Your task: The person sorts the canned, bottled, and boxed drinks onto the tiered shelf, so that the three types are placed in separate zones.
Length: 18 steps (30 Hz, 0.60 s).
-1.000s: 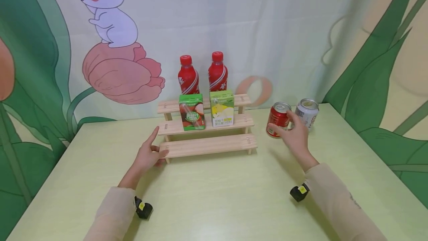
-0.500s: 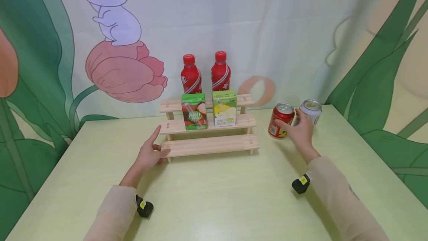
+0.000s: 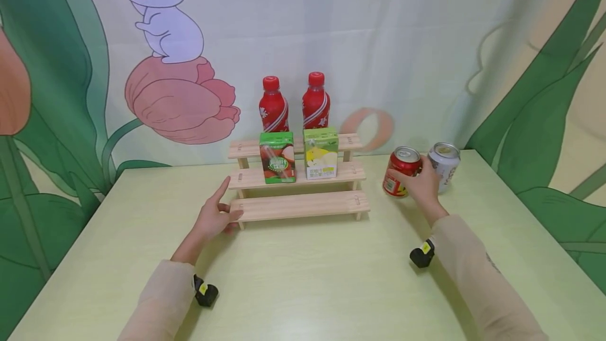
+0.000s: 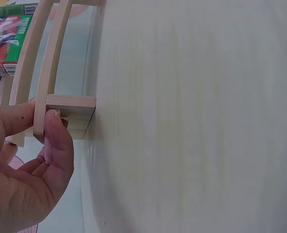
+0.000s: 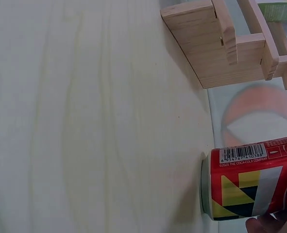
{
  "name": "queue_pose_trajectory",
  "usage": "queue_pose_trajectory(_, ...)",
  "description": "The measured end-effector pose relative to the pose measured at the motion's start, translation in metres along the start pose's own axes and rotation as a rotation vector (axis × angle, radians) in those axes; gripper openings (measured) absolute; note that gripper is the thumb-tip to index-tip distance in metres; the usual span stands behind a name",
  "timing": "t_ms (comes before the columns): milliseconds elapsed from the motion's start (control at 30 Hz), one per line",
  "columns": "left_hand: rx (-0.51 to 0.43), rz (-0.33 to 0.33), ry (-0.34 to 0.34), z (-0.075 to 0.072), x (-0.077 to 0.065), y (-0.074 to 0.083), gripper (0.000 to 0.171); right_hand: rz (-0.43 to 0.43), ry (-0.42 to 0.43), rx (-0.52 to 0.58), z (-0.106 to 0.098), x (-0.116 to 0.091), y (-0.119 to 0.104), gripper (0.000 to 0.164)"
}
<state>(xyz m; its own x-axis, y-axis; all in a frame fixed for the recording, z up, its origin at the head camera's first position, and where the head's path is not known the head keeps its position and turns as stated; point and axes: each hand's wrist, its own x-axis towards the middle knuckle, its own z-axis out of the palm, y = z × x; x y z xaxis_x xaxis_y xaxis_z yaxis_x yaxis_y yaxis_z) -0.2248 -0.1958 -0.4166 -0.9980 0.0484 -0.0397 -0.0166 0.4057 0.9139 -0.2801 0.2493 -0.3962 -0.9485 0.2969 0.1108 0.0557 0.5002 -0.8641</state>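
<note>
My left hand (image 3: pixel 211 220) pinches the left end of the lowest tier of a small three-tier wooden shelf (image 3: pixel 298 207). In the left wrist view its thumb lies on the board (image 4: pixel 57 41) and a curled finger comes up from below beside the leg. To the right of the shelf, my right hand (image 3: pixel 424 186) grips a red soda can (image 3: pixel 403 163), thumb on the near left side and fingers round the far right. The right wrist view shows the can's barcode side (image 5: pixel 247 179), its base at the tabletop; most of that hand is out of frame.
Close behind the right hand stands a white can (image 3: pixel 445 168). Two juice boxes, one red-green (image 3: pixel 276 158) and one yellow-green (image 3: pixel 321 154), sit on the middle tier. Two red bottles (image 3: pixel 273 110) rise at the back tier, before a printed curtain (image 3: pixel 416 57).
My right hand has settled further round the red can, its fingers now tucked behind it. The left hand keeps its hold on the shelf. The head view has shifted slightly.
</note>
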Motion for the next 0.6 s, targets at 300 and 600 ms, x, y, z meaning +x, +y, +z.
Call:
queue_pose_trajectory(300, 0.009, -0.041, 0.001, -0.001, 0.0013, -0.0021, 0.09, 0.036, 0.032, 0.031, 0.0054, 0.0003, -0.0013, 0.085)
queue_pose_trajectory(600, -0.007, -0.041, -0.001, -0.0005, -0.0003, 0.002, 0.09, 0.016, 0.065, 0.056, 0.0052, -0.003, 0.0022, 0.08)
